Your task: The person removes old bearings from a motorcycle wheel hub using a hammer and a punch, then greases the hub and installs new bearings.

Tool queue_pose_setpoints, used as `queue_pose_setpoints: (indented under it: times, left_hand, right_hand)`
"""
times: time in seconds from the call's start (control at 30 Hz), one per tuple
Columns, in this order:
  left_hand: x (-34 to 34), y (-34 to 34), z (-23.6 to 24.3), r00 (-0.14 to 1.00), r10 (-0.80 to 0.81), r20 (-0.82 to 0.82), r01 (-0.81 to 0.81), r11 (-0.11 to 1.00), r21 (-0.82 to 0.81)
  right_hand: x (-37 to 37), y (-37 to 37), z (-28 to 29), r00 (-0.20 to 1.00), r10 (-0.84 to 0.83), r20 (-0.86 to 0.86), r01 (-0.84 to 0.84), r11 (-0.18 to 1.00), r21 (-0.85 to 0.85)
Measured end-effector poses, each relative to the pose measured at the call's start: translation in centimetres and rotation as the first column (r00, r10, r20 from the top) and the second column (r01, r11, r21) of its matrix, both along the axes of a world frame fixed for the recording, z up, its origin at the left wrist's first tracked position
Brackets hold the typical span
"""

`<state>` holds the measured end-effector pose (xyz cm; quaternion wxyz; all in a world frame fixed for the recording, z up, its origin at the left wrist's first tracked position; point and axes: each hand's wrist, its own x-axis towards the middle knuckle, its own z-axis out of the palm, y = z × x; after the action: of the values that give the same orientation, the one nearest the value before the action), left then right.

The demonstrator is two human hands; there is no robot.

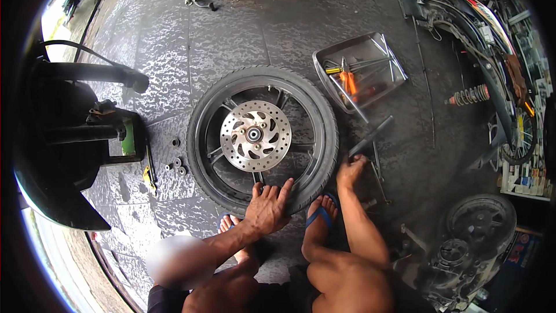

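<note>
A motorcycle wheel point(314, 113) with a black tyre, spoked rim and silver brake disc point(272, 152) lies flat on the floor. My left hand point(265, 206) rests on its lower edge, fingers spread over the rim and tyre, thumb hard to make out. Just right of the tyre, my right hand point(351, 171) is closed on a long, dark metal bar point(376, 133) angled toward the upper right. Thinner rods point(379, 177) lie beside that hand. Above it sits a grey tray point(317, 61) holding orange-handled pliers point(348, 84) and several metal rods. My sandalled feet flank my left forearm.
Small metal rings point(178, 162) and a yellow-and-black tool point(149, 177) lie left of the wheel on grey tiles point(226, 40). Dark motorcycle parts point(63, 156) stand at left. At right are more parts, a coil-spring shock point(470, 95) and an engine assembly point(463, 255).
</note>
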<state>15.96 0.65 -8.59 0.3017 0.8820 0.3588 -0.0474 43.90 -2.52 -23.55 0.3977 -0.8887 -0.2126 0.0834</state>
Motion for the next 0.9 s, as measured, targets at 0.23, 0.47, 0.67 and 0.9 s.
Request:
queue_pose_setpoints:
  times: [0.23,0.47,0.67,0.9]
  left_hand:
    - [0.3,-0.8,-1.9,1.000,0.006,-0.018,-0.006,1.000,0.020]
    - [-0.5,-2.1,-5.0,1.000,0.013,0.010,-0.013,1.000,-0.020]
    - [-3.4,-2.1,-4.4,0.955,0.086,0.284,-0.098,0.995,0.029]
    - [-13.7,-3.3,-3.1,0.781,0.500,0.374,-0.557,0.829,0.054]
  right_hand:
    - [0.1,0.4,2.4,0.981,0.177,-0.084,-0.182,0.982,-0.053]
    - [2.5,-10.9,4.6,0.983,0.166,-0.081,-0.171,0.984,-0.053]
    - [2.3,-27.1,2.5,0.665,0.571,0.481,-0.182,0.749,-0.637]
    - [0.6,-22.2,5.4,0.964,0.160,-0.214,-0.266,0.634,-0.726]
